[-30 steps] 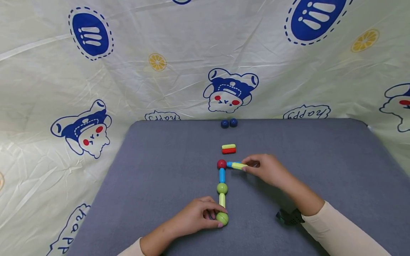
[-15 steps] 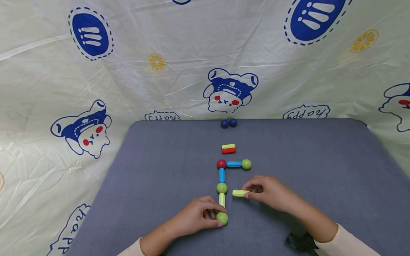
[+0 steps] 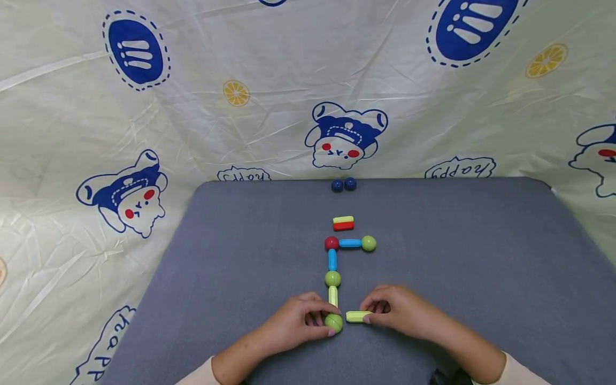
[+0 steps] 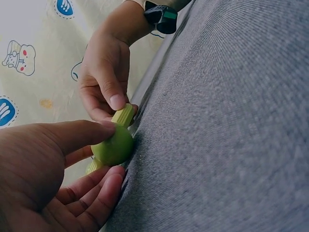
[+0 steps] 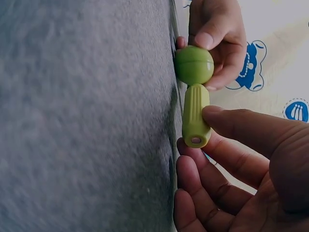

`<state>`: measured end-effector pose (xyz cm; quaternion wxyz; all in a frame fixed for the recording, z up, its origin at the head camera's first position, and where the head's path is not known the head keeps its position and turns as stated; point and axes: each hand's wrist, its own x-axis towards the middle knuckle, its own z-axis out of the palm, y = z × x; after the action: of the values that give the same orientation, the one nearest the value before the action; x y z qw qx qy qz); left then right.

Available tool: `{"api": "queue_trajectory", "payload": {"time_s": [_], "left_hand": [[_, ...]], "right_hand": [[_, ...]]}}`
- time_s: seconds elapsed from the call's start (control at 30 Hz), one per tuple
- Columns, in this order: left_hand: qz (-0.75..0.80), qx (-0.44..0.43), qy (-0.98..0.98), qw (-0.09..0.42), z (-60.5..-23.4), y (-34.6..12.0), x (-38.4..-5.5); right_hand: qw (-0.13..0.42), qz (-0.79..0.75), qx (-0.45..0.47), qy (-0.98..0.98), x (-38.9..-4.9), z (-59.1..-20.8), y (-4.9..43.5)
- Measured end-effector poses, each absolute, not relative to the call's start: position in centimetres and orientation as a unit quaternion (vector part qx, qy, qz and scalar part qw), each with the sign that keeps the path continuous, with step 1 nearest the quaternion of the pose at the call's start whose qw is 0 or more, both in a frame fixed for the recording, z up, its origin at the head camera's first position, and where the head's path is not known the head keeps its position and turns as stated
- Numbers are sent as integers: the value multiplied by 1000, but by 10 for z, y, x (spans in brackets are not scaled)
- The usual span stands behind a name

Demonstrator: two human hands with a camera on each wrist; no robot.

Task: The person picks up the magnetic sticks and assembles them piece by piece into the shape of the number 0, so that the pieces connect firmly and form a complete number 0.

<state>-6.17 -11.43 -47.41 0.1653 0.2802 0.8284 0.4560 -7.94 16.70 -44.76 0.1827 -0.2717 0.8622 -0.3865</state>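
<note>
On grey fabric before a creased cartoon-print sheet lie coloured rods.

A rod is right of the nearest ball.

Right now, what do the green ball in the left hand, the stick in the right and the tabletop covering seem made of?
Green ball: probably glossy plastic, showing a highlight and seam line.
Yellow-green stick: likely molded plastic with a satin finish and grooves; its end disc looks metallic.
Gray tabletop covering: apparently matte woven fabric, judging by its fine texture.
</note>
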Motion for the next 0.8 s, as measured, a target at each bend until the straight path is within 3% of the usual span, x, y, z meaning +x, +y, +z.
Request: {"api": "queue_trajectory", "payload": {"time_s": [0.8], "left_hand": [[472, 274, 822, 165, -473, -115, -62]], "right_hand": [[229, -399, -268, 847, -72, -447, 157]]}}
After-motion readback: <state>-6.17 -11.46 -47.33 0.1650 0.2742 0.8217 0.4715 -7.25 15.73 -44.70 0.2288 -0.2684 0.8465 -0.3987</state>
